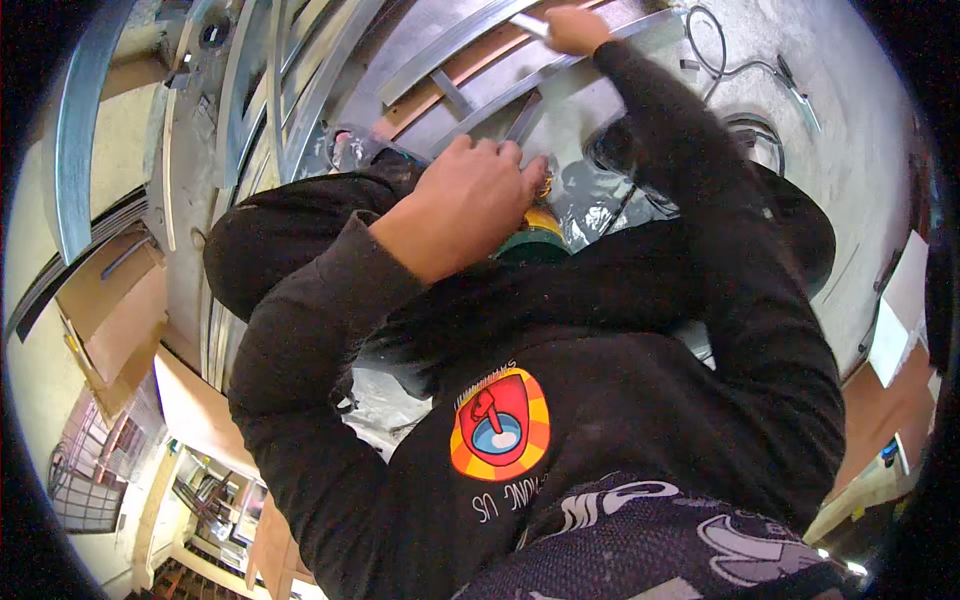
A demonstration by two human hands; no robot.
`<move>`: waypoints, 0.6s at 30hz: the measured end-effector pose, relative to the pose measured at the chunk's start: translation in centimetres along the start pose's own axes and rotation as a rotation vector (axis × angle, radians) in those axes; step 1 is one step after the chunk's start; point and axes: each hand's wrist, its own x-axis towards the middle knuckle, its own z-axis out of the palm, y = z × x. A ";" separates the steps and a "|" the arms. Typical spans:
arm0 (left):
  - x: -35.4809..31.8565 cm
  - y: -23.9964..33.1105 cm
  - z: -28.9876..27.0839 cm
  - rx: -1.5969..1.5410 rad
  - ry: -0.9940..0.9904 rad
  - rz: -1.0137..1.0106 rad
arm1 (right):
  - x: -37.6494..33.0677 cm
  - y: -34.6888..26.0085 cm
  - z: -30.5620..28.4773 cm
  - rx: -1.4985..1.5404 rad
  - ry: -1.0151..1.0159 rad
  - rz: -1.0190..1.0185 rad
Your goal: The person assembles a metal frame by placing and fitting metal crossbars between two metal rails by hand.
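I sit cross-legged on the floor. My left hand (470,200) is above my lap, back of the hand up and fingers curled, with the fingertips turned out of sight. Beside its thumb, partly covered by the hand, is a yellow and green object (541,228) whose kind I cannot tell. Farther off, my right hand (577,31) reaches out over the metal pieces, closed around a pale, flat, strip-like piece (529,25) that points left. A long metal channel (490,112) lies between the two hands, with a brown board (478,68) beyond it.
Several long metal profiles (300,90) lie to the left. Clear plastic wrapping (597,200) is near my legs. A black cable (722,72) loops on the concrete floor (845,110) at the right. Wooden panels (112,290) stand at far left, white sheets (897,315) at far right.
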 end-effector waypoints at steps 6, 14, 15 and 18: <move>2.9 0.5 0.8 0.191 0.005 0.114 | -3.4 1.8 7.2 0.161 0.261 0.337; 3.3 0.1 1.7 0.164 -0.116 0.077 | -3.8 1.5 9.4 0.096 0.352 0.361; 3.5 0.1 1.7 0.169 -0.122 0.077 | -3.7 1.7 9.5 0.103 0.355 0.363; 3.8 -0.1 2.0 0.203 -0.113 0.085 | -3.6 1.8 9.6 0.111 0.348 0.317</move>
